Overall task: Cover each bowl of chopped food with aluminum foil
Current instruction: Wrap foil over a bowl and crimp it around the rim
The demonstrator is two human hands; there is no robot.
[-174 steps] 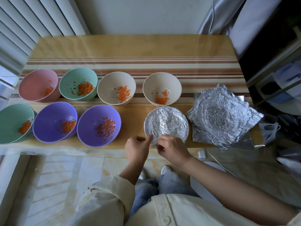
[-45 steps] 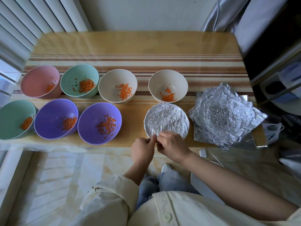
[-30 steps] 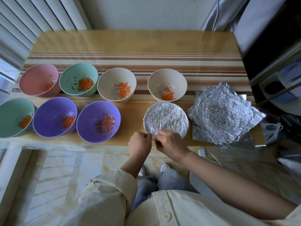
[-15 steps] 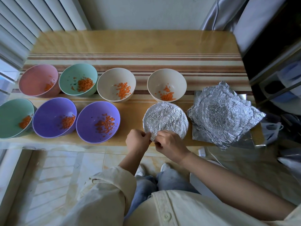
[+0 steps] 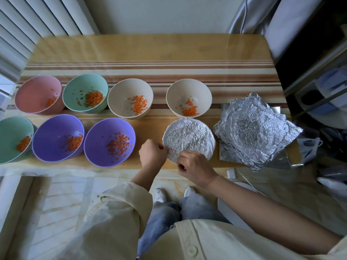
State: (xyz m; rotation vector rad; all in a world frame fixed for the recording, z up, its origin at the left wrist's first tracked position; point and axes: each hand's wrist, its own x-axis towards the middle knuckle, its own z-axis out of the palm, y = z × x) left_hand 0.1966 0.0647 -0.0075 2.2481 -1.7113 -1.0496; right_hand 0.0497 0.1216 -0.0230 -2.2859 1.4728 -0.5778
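**Foil-covered bowl (image 5: pixel 189 139) pinched at its near rim by both hands**

Foil is drawn tight and wrinkled over the whole top of this bowl, which sits at the right end of the front row on the bench (image 5: pixel 150 49), close to the near edge. The left hand (image 5: pixel 153 153) is curled into a loose fist at the bowl's near-left rim, thumb and fingers pinching the foil edge. The right hand (image 5: pixel 195 166) is just beside it at the near rim, fingers also curled and nipping the foil, knuckles up. The two hands are almost touching.

To the right of the covered bowl, nearly touching it, lies a stack of crumpled foil sheets (image 5: pixel 257 132).

Seven bowls stand uncovered, each holding a little chopped orange food. The back row, left to right, has a pink bowl (image 5: pixel 38 94), a green bowl (image 5: pixel 85 92), a cream bowl (image 5: pixel 130 98) and a second cream bowl (image 5: pixel 188 97) directly behind the covered one. The front row has a green bowl at the left edge (image 5: pixel 13 139), a purple bowl (image 5: pixel 58 136) and a second purple bowl (image 5: pixel 109 141), which is near the left hand.
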